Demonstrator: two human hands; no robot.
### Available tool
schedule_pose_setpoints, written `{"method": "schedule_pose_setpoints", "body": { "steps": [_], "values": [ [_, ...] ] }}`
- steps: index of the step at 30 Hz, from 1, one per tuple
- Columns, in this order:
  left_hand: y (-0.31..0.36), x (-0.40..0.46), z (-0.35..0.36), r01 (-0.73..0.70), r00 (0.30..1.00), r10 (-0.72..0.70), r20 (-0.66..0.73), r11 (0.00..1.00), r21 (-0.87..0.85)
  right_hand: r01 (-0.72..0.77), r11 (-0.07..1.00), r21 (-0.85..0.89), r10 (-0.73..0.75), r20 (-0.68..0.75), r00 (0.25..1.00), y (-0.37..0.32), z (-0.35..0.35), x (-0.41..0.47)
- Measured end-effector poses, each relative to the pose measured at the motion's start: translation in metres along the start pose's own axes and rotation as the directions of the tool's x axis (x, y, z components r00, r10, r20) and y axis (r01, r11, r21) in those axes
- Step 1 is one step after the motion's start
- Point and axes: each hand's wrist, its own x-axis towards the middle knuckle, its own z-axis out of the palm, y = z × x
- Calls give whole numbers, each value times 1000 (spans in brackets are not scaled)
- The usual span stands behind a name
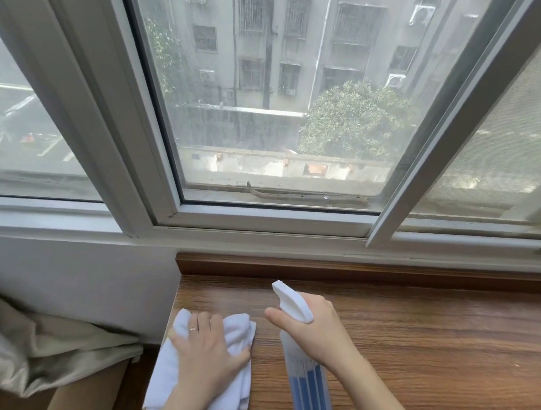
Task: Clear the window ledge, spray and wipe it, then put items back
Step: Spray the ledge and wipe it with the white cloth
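Two hands work on the bare wooden ledge (432, 337).
Left hand (206, 353) presses flat, fingers spread, on a folded white cloth (236, 332) at the ledge's left end; right hand (316, 326) grips a white-and-blue spray bottle (307, 384) beside it.

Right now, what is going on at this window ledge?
A person is cleaning the wooden window ledge. The left hand presses a white cloth flat on the ledge's left end. The right hand holds a spray bottle with a white head, nozzle aimed toward the window. The visible ledge carries nothing else.
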Motion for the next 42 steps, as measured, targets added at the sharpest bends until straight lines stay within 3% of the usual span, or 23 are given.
{"method": "schedule_pose_setpoints", "body": {
  "steps": [6,12,16,24,30,36,42],
  "values": [
    [-1,37,3,6,998,-10,64,998,65,0,1000,10,0,3,1000,-2,4,0],
    [4,86,-5,89,954,-125,272,986,141,6,1000,21,-6,10,1000,0,6,-3],
    [7,99,-13,122,931,-162,327,982,142,21,999,40,-22,24,999,1,4,-10],
    [-3,46,-24,41,947,-76,312,992,117,78,997,16,-78,16,997,1,-6,-34],
    [-11,-11,-33,70,951,-95,294,993,94,83,997,-7,-83,50,995,-1,-7,-57],
    [-17,-11,-52,128,889,-129,440,991,31,83,995,-52,-80,60,995,-1,10,-88],
    [-26,-37,-57,53,849,-64,525,998,35,22,998,-62,-19,48,999,-1,33,-127]
  ]
}}
